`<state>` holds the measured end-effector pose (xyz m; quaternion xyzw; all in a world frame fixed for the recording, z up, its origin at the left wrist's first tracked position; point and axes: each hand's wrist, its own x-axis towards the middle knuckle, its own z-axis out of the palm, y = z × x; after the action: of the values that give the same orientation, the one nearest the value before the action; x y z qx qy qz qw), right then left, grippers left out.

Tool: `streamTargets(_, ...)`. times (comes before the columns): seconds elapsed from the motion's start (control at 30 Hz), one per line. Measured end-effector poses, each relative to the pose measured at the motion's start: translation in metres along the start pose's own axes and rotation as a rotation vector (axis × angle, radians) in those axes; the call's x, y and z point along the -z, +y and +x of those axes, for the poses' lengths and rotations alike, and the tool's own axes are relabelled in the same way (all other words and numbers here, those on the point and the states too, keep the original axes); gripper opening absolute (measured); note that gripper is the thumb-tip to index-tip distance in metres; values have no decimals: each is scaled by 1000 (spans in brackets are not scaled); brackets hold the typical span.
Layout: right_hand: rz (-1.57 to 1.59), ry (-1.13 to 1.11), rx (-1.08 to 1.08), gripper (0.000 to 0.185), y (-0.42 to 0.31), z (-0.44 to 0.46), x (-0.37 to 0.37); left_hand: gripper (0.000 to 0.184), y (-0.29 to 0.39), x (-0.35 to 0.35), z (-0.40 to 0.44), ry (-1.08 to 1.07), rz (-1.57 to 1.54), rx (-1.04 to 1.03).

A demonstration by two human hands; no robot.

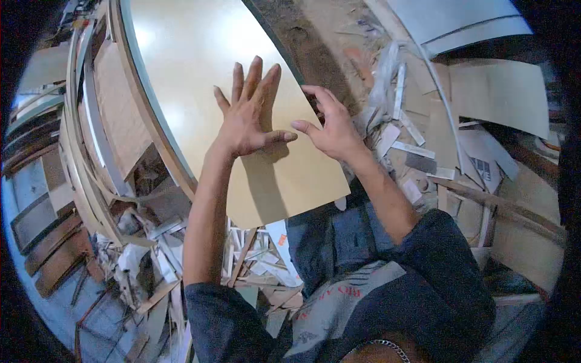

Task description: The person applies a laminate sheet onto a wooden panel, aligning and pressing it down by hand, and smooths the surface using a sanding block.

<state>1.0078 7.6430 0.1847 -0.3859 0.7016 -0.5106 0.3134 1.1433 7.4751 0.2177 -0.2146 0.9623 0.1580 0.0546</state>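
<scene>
A smooth pale yellow panel with a glossy surface stretches from the top of the head view down toward my lap. My left hand is over its middle, palm down with fingers spread, and casts a shadow on the surface. It holds nothing. Beside the panel's right edge is my right hand. Its thumb reaches over the panel face, and its curved fingers are apart from the thumb at the edge. Whether those fingers touch the underside is hidden.
Long curved-looking boards stand along the left. Wood offcuts and scraps litter the floor below the panel. On the right lie clear plastic wrap, more strips and a large pale sheet. Brown pieces are stacked at lower left.
</scene>
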Motion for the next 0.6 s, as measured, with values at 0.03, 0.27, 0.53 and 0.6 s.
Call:
streamTargets(0.03,14,-26,-37,60,-2,-1,-1,138,-2,2,-4,21,-15,-5)
streamTargets(0.27,-110,-61,-41,71,-6,6,2,137,-20,-1,-33,30,-122,-53)
streamTargets(0.53,-289,-98,-2,96,-9,-2,-22,133,-20,-10,-39,2,0,-37)
streamTargets(0.6,-340,-57,-34,100,-23,3,-20,141,-23,-8,-26,-61,30,-42)
